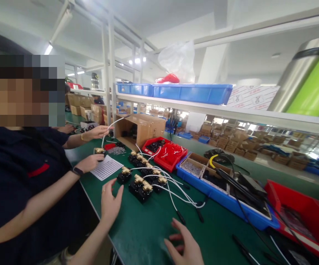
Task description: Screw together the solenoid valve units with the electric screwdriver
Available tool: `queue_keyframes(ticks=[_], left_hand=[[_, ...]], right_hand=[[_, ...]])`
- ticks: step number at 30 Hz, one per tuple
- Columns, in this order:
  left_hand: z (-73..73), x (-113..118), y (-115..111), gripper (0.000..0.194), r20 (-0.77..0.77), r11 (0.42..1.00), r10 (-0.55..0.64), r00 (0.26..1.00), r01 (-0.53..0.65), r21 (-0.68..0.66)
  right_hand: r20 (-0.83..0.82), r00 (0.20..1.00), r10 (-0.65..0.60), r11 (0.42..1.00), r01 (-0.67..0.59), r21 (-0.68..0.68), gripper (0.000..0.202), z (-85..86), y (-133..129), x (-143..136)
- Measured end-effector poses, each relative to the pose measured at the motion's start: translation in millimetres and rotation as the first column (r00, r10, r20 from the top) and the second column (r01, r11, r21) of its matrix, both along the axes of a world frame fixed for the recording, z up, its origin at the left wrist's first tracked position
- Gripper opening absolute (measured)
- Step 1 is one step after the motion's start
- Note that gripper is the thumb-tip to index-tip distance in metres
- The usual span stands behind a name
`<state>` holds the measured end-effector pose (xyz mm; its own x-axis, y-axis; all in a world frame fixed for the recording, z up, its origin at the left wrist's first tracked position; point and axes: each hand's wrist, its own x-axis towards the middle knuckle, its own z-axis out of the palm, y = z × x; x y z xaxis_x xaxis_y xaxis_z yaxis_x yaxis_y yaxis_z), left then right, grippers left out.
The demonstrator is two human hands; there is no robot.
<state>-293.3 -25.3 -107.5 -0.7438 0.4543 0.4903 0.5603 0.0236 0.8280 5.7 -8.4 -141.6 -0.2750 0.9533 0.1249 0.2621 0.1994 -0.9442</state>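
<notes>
My left hand (pixel 111 202) is open over the green table, its thumb and fingers apart and nothing between them. Closest to it is a black valve-like unit with a brass fitting (pixel 124 176). Lower down, my right hand (pixel 185 244) is half curled above the tabletop, thumb and forefinger apart, with nothing visible in it. Several similar brass-and-black units (pixel 142 188) stand in a group between and beyond my hands. White cables (pixel 173 187) run from them to the right and end in black connectors (pixel 180 217) just above my right hand.
On the left, a co-worker's hands (pixel 91 162) hold another brass-topped unit and its white cable above a dotted sheet (pixel 107 168). Red bins (pixel 170 156), a blue divided tray (pixel 228 191) and a cardboard box (pixel 148 129) line the back. A yellow-and-black tool (pixel 217 167) lies on the tray.
</notes>
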Motion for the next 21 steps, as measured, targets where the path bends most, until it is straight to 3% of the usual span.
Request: queue_keyframes(ticks=[3, 8, 12, 21], left_hand=[[-4.9, -36.0, 25.6, 0.060, 0.008, 0.999, -0.019, 1.000, 0.019, -0.049], [-11.5, -47.5, 40.7, 0.047, 0.001, 0.994, -0.066, 0.998, 0.066, -0.087], [-6.0, -49.1, 32.2, 0.037, -0.031, 0.996, -0.061, 0.998, 0.059, -0.073], [19.7, -52.0, 17.8, 0.027, -0.215, 0.992, -0.063, 0.975, 0.038, -0.120]], right_hand=[[-0.005, 0.999, 0.044, 0.999, -0.043, 0.022, 0.064, 8.6, 22.8, -55.6], [-0.058, 0.998, 0.035, 0.997, -0.031, 0.070, 0.070, 12.9, 42.6, -115.4], [-0.091, 0.996, 0.018, 0.996, -0.010, 0.092, 0.062, 10.6, 49.4, -131.3], [-0.114, 0.994, 0.000, 0.996, 0.010, 0.085, 0.058, 5.9, 58.0, -134.7]])
